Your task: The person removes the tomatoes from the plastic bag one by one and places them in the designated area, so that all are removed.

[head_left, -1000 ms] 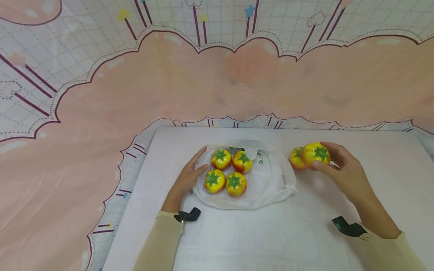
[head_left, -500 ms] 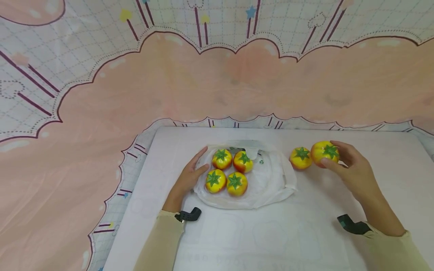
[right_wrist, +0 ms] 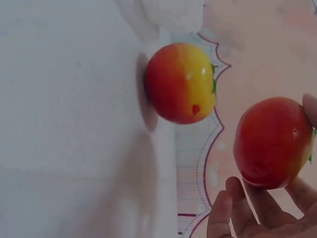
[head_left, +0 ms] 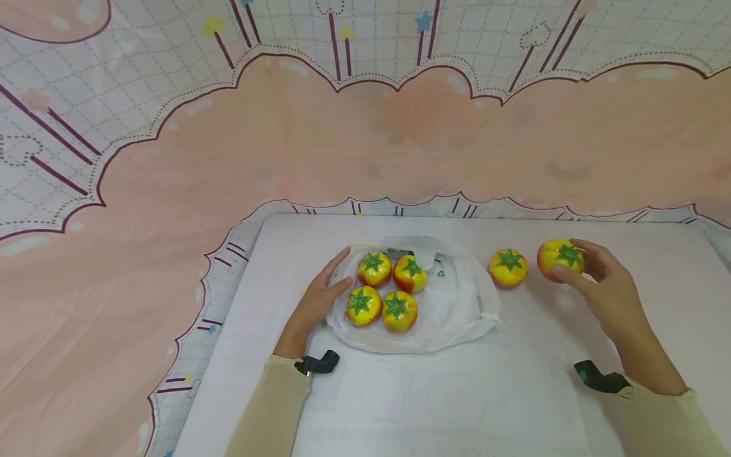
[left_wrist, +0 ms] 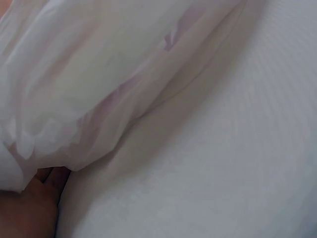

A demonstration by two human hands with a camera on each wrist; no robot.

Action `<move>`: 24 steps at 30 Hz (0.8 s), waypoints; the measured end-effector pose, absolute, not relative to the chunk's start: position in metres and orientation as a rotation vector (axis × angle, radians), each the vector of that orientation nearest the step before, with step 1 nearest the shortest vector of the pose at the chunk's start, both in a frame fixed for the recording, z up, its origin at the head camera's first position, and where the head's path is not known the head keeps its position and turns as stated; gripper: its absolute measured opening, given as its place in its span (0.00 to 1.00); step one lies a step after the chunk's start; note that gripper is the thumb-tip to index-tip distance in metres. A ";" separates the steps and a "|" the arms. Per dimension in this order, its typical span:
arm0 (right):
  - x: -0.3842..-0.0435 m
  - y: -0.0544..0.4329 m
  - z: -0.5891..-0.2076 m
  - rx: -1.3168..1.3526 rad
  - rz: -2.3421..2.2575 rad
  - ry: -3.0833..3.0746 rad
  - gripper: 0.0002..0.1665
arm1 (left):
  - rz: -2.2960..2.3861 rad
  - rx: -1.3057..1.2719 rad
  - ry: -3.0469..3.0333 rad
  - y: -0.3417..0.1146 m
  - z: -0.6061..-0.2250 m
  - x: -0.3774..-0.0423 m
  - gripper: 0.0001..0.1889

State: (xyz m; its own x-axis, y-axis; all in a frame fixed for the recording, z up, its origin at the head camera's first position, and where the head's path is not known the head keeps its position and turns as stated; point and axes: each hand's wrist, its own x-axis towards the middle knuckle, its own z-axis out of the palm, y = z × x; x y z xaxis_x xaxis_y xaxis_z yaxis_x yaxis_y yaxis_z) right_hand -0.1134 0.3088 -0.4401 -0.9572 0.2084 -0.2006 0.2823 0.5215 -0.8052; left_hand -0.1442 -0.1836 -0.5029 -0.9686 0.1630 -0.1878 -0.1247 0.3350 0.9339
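My right hand (head_left: 612, 289) holds a yellow-and-red tomato (head_left: 561, 260) with a green star-shaped top, thumb in front and fingers behind. In the right wrist view this tomato (right_wrist: 272, 143) is raised above the table, red side showing. A second tomato (head_left: 507, 268) rests on the table just left of it. My left hand (head_left: 317, 298) grips the left edge of a white plastic bag (head_left: 445, 320), its thumb over the rim. Several tomatoes (head_left: 381, 291) sit together in the bag's left half. In the left wrist view, the bag (left_wrist: 89, 79) partly hides the fingers.
The white table (head_left: 434, 400) extends around the bag and toward the front. A patterned cloth (head_left: 400, 146) with pink cloud shapes hangs behind it and down the left side. A black wrist camera (head_left: 601, 378) sits on the right wrist.
My right hand has moved to the right with its tomato, away from the tomato on the table, which now shows fully. The left hand and the bag have stayed in place.
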 end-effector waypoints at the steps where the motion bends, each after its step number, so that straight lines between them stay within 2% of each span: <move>1: -0.114 0.310 -0.441 0.445 -1.434 2.668 0.46 | 1.681 0.035 2.354 -0.183 -0.503 -0.144 0.30; 24: -0.121 0.322 -0.464 0.495 -1.580 2.519 0.48 | 1.665 0.025 2.359 -0.183 -0.503 -0.145 0.31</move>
